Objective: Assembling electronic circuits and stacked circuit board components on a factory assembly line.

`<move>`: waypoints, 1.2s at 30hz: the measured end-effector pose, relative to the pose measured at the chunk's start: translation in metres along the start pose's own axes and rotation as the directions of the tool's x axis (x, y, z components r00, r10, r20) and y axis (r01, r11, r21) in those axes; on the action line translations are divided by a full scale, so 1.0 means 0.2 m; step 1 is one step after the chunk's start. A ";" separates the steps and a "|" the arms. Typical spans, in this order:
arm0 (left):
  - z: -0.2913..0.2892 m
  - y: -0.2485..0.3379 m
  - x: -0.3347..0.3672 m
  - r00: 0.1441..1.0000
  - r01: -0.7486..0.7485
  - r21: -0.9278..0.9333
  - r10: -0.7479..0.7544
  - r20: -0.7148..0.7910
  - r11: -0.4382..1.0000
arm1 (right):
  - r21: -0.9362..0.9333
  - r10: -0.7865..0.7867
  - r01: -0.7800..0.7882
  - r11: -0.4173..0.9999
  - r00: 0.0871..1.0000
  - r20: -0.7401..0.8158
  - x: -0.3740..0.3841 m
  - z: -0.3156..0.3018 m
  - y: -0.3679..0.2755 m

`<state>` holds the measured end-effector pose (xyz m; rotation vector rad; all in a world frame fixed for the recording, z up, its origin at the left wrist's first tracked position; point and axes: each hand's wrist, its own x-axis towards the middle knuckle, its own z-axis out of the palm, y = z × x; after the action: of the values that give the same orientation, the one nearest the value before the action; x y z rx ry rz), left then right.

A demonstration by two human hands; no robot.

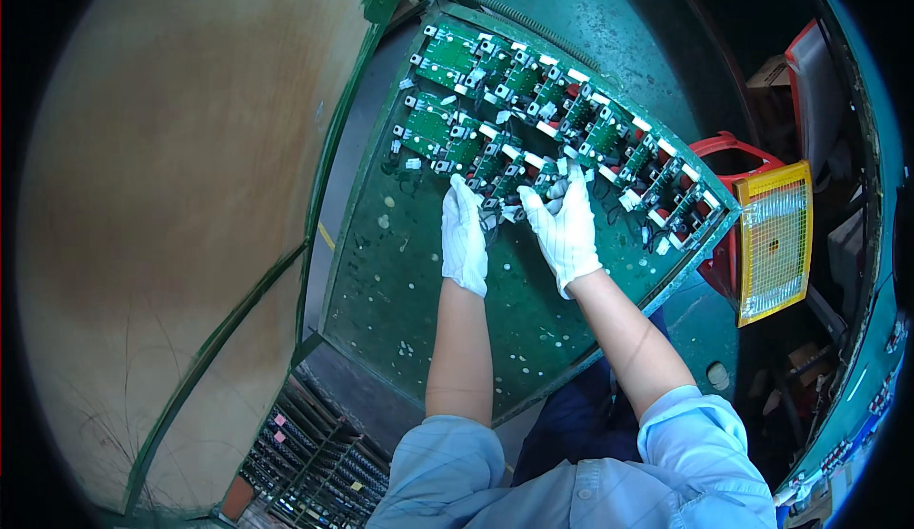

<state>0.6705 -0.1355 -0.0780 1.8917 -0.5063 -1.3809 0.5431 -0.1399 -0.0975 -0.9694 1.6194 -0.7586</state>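
Observation:
Two slanting rows of green circuit boards, with white connectors and dark components, lie on a green tabletop (419, 281). My left hand (465, 239), in a white glove, is at the near edge of the front row, beside a circuit board (464, 148). Its fingers are pressed together, and what they hold, if anything, is hidden. To its right my gloved right hand (566, 232) reaches into the same row. The right thumb and fingers close round the near end of another circuit board (545, 180); the fingertips are partly hidden.
The back row of boards (447, 56) runs along the table's far edge. A red plastic stool (733, 153) and a yellow-framed mesh panel (775, 243) stand at the right. A wooden board (190, 196) with green metal framing fills the left. Racked circuit boards (319, 458) are at lower left.

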 end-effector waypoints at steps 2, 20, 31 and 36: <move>0.01 0.02 -0.03 0.998 0.007 -0.106 0.000 0.070 0.994 | -0.013 -0.015 0.015 1.000 1.000 -0.005 0.00 -0.01 0.00; -0.01 -0.28 -0.25 0.994 -0.003 -0.477 -0.049 -0.098 0.879 | 0.248 -0.173 0.144 0.958 0.980 0.100 -0.33 -0.28 0.25; 0.09 -0.38 -0.52 0.998 -0.063 -0.097 0.064 0.007 0.993 | 0.186 0.201 -0.196 0.963 0.980 -0.009 -0.93 -0.81 0.43; 0.05 -0.40 -0.66 0.974 0.053 -0.091 -0.031 0.226 0.994 | 0.230 0.111 -0.097 0.968 0.993 -0.048 -1.20 -0.85 0.44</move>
<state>0.6067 0.0032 -0.0540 1.6875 -0.5015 -1.6280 0.3877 0.1135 -0.0220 -0.6984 1.5825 -0.8862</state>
